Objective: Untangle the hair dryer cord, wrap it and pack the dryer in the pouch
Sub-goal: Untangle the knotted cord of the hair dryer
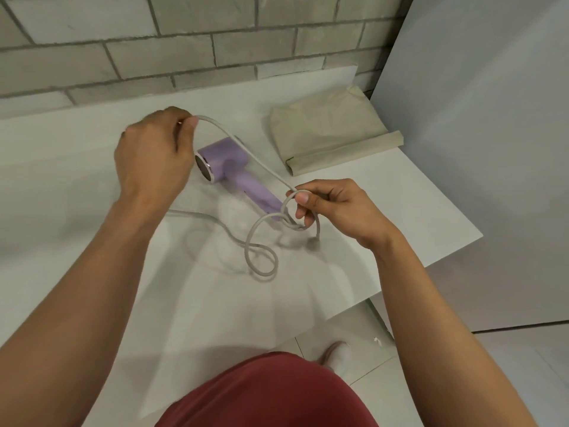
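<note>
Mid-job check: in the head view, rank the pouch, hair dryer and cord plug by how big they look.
1. pouch: largest, even though it lies farthest from the camera.
2. hair dryer: clearly smaller; the cord crosses its handle end.
3. plug: by far the smallest.

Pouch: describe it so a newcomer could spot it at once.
Start at the white counter under the brick wall. At its far right corner, beyond the purple hair dryer, lies the pouch. It is the only flat beige fabric item, near edge folded over.
</note>
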`<state>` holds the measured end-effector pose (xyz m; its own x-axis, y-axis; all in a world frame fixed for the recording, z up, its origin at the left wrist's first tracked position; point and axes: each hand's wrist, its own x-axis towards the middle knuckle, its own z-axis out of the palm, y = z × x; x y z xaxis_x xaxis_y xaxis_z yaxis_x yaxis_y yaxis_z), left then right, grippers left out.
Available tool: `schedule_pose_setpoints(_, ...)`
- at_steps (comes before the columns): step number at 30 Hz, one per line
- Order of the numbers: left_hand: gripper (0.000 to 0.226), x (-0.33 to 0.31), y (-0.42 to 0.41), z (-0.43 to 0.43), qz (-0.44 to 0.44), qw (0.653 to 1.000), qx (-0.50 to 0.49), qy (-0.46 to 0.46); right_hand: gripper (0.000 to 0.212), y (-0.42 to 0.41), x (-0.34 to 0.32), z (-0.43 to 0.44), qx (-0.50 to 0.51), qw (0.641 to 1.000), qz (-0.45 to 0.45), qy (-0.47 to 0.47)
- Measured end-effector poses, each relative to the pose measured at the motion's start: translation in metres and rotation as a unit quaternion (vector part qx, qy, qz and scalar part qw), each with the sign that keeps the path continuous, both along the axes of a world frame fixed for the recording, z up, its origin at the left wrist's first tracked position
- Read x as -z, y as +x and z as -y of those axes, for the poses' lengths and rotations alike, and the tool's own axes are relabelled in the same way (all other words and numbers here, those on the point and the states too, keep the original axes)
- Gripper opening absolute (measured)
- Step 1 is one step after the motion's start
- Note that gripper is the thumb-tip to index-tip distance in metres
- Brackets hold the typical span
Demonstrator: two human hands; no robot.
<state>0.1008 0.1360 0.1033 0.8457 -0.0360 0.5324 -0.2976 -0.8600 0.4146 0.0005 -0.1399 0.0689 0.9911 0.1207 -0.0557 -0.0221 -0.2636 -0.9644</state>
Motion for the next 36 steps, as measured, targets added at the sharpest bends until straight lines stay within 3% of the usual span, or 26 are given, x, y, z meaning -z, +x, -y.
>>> schedule_pose_setpoints(6,0.033,0.012,0.003,-0.014,-0.053,0.998,0.004,0.035,0.018,0.002,0.001,0.001,0.004,0.999,0.009,0.039)
schedule_pose_setpoints(8,0.050,0.016,0.000,-0.012,-0.062,0.995,0.041,0.066,0.017,0.002,0.000,0.001,-0.001,0.999,0.012,0.037)
schedule_pose_setpoints(10,0.060,0.013,-0.006,0.000,-0.045,0.986,0.134,0.093,0.016,0.002,0.000,0.001,-0.010,0.999,0.014,0.030)
schedule_pose_setpoints(13,0.047,0.012,-0.024,0.032,-0.020,0.938,0.320,0.133,0.017,0.001,-0.001,0.001,-0.013,0.999,0.015,0.025)
schedule_pose_setpoints(16,0.039,0.013,-0.037,0.051,-0.060,0.903,0.398,0.149,0.019,-0.002,0.000,0.001,-0.006,0.999,0.017,0.028)
schedule_pose_setpoints(21,0.037,0.016,-0.034,0.058,-0.014,0.933,0.344,0.107,0.019,-0.008,0.003,0.001,0.025,0.998,0.017,0.059)
schedule_pose_setpoints(26,0.026,0.006,-0.030,0.054,-0.025,0.969,0.237,-0.071,0.022,-0.009,0.008,-0.001,0.045,0.996,0.006,0.074)
schedule_pose_setpoints(32,0.029,-0.002,-0.029,0.048,-0.054,0.978,0.188,-0.067,0.019,-0.006,0.004,-0.006,0.053,0.995,0.008,0.082)
schedule_pose_setpoints(36,0.040,-0.002,-0.020,0.039,-0.079,0.975,0.207,0.010,0.018,-0.007,0.003,-0.006,0.036,0.997,0.015,0.067)
